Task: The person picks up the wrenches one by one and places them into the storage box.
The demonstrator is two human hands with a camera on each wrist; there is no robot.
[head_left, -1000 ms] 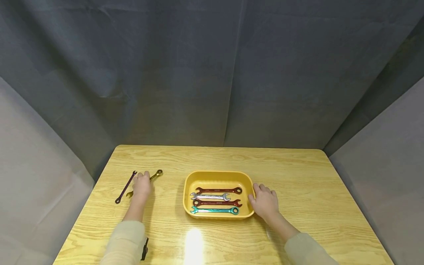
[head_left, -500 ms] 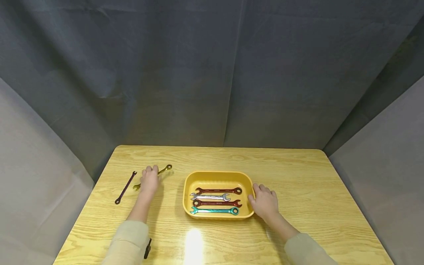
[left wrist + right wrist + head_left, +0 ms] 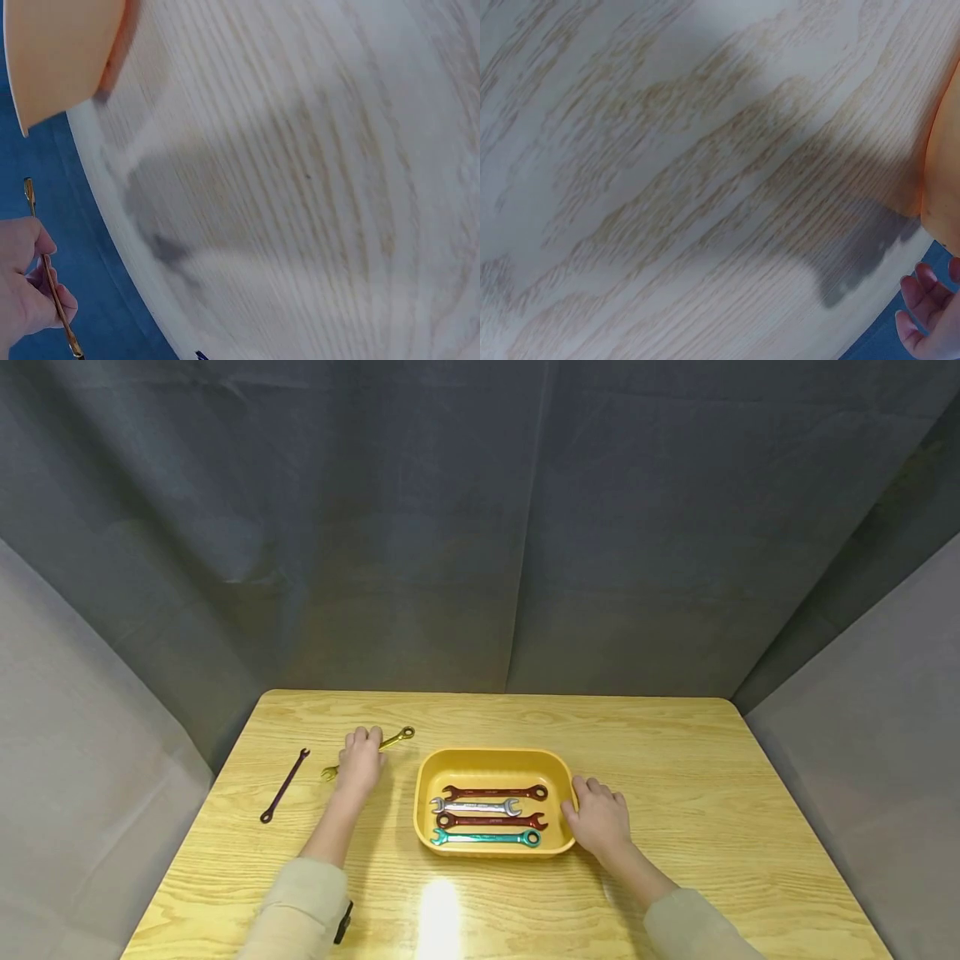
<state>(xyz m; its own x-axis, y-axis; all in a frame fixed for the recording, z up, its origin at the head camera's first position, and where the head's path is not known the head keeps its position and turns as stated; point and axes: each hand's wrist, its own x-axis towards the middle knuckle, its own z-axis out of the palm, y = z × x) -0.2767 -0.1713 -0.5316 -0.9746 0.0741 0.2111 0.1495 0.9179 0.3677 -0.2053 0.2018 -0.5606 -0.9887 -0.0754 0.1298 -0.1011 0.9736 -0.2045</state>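
My left hand grips a gold combination wrench by its middle, left of the yellow tray. Both ends of this wrench stick out from the hand. In the left wrist view the gold wrench is lifted off the table, between thumb and fingers. My right hand holds the tray's right end, thumb over the rim; in the right wrist view its other fingers curl loosely beside the wall. Inside the tray lie two red wrenches, a silver wrench and a teal wrench.
A purple wrench lies slanted on the wooden table at the left. Grey curtains stand behind the table, with pale panels at the sides. A dark strap part shows by the left sleeve.
My left hand has raised the gold wrench and carried it rightward and away from me, nearer the tray. My right hand, the tray and the purple wrench have stayed in place.
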